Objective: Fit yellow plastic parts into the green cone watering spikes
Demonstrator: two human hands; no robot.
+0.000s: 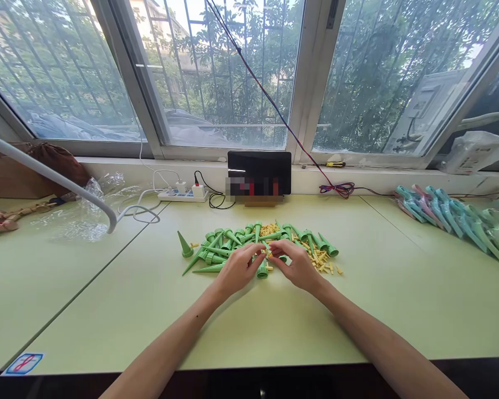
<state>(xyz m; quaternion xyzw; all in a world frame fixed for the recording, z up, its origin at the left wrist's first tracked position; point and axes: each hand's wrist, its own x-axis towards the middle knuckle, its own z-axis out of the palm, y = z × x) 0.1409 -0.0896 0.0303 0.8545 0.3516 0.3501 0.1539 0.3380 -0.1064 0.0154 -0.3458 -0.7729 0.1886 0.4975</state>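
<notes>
My left hand (242,265) and my right hand (296,265) meet over a pile of green plastic watering spikes (216,251). My left fingers are closed in a pinch around a green watering spike (262,271), its wide ribbed end facing me. The fingers hide much of its length. The right thumb and fingertips are pinched together against the same spot; whatever small part they hold is too small to make out. Small yellow plastic pegs (318,258) lie heaped behind and to the right of the hands. One spike (184,245) stands point up at the pile's left end.
A dark tablet (259,173) on a stand is behind the pile. A power strip (183,194) with cables lies left of it. Pastel plastic pieces (453,213) are stacked at right. A white curved tube (66,183) and crumpled clear plastic (93,213) are at left.
</notes>
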